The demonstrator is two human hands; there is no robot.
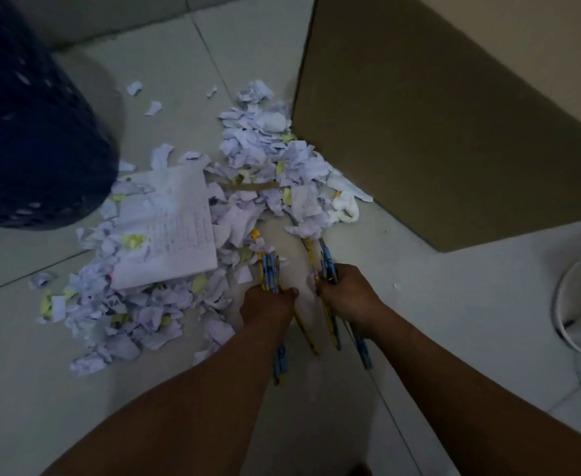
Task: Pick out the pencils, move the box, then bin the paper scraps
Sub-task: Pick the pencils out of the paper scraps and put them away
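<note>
So both my hands are full right now. My left hand (268, 298) is clenched around a bundle of pencils (269, 272), and my right hand (345, 293) is gripping another bunch. They're blue and yellow, and their long axes run roughly away from me, tips poking out ahead of my fists and the back ends trailing under my wrists.

At least one more pencil (309, 247) seems to stick out of the paper scraps (265, 159) just ahead of my right hand, lying on about the same line, so that hand is the nearer one. It's blurry, though.

The box (436, 132) sits ahead and to the right of my right hand, and the dark bin (31, 139) is well off ahead-left of my left.
</note>
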